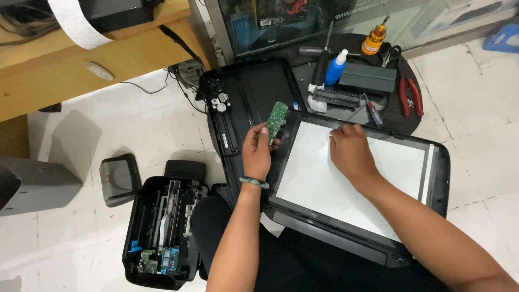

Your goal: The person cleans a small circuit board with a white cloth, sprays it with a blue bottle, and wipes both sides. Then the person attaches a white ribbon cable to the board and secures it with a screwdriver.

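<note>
My left hand (257, 151) holds a narrow green circuit board (277, 120) upright, just left of a black scanner lid (439, 178) that rests across my lap. The lid's white inner panel (346, 178) faces up. My right hand (350, 151) lies on that white panel near its top edge, fingers curled, touching the surface. A green bangle (254, 182) circles my left wrist. Behind the board lies a black scanner frame (243, 97) with a small motor and gears at its top left.
An opened black printer body (162, 227) with exposed parts sits on the tiled floor at the left. A dark round tray (400, 116) beyond holds screwdrivers, red pliers (411, 96), a blue-capped bottle (336, 67) and a black block. A wooden desk stands far left.
</note>
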